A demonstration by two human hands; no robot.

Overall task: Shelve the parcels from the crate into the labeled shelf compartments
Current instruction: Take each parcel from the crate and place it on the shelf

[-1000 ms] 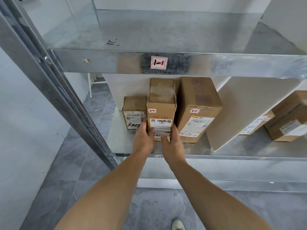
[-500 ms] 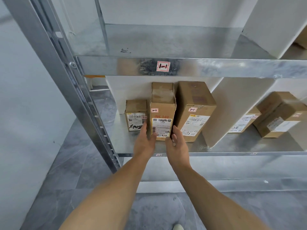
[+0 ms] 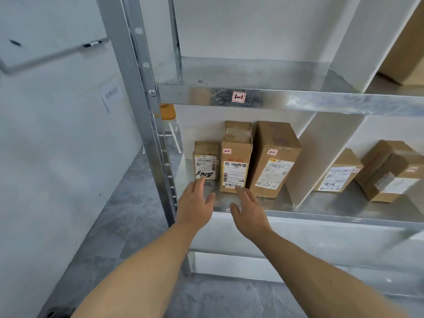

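Left hand (image 3: 195,203) and right hand (image 3: 249,211) spread, holding nothing, before middle parcel (image 3: 235,166) upright on metal shelf (image 3: 321,203), between two other parcels

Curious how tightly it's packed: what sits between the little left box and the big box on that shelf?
A tall narrow parcel stands upright between the little box and the big box, shown in the head view.
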